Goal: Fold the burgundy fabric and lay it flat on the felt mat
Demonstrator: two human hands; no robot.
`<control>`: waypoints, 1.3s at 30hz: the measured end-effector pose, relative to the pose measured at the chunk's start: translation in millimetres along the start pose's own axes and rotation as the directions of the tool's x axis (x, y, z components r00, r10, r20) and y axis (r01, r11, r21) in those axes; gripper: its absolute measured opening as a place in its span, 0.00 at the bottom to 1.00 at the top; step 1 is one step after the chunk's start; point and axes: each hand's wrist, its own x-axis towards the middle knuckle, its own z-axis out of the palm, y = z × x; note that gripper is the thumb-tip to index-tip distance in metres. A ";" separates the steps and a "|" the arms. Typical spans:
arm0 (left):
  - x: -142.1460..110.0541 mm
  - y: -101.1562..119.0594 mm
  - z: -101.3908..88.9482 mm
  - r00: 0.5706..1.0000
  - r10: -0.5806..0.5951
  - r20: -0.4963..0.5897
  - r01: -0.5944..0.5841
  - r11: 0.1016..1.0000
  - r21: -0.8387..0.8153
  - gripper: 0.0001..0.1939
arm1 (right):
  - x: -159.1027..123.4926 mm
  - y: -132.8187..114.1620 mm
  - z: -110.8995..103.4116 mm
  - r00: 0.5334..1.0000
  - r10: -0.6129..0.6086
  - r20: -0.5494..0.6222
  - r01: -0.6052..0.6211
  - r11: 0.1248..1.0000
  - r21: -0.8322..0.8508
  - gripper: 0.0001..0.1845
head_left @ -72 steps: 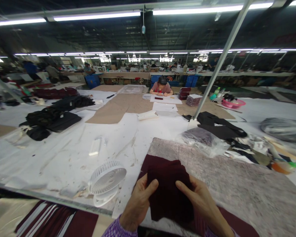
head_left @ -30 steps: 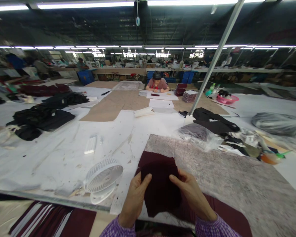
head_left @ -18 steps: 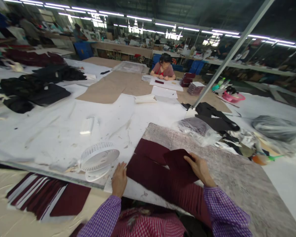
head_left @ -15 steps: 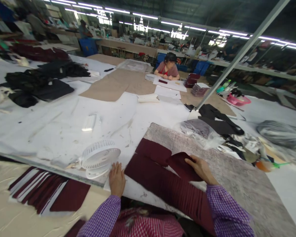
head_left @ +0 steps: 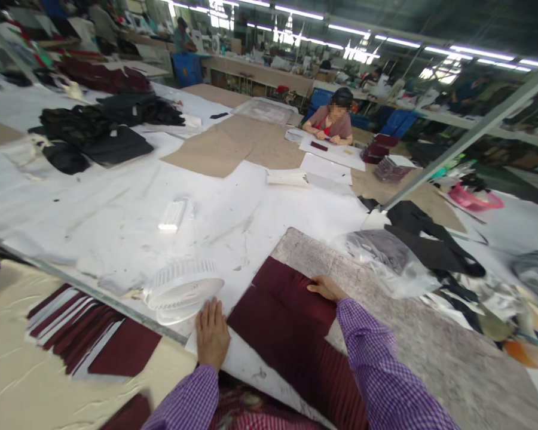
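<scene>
The left hand [head_left: 212, 333] is laid flat, palm down, with the fingers held straight, close together and pointed away from the body. Its forearm is covered to the wrist by a purple checked sleeve. The right hand [head_left: 325, 288] is stretched further forward, also palm down, its fingers extended toward the left and lightly spread. The right arm is held nearly straight and is sleeved in the same checked cloth.

Rows of ceiling tube lights [head_left: 349, 28] are flooding the hall evenly, leaving only soft, faint shadows. The white bench [head_left: 116, 209] is glaring slightly. Motion blur is smearing the near sleeve [head_left: 385, 382] and the right edge, and wide-angle distortion is bending lines towards the corners.
</scene>
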 end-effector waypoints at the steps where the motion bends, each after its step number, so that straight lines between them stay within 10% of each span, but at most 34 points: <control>1: 0.2 -0.1 0.1 1.000 0.002 -0.001 -0.002 1.000 0.010 0.22 | 6.3 0.9 2.2 1.000 0.011 -0.013 -0.011 0.999 -0.044 0.12; 24: -0.1 -0.2 1.0 1.000 0.007 0.027 -0.008 0.999 0.037 0.23 | 8.0 3.8 28.7 0.966 0.013 -0.259 -0.116 0.916 -0.384 0.13; 39: 1.3 0.4 2.2 1.000 0.011 0.011 -0.011 0.999 -0.039 0.24 | 0.1 -13.2 86.8 0.776 -0.285 -0.563 0.005 0.895 -0.446 0.25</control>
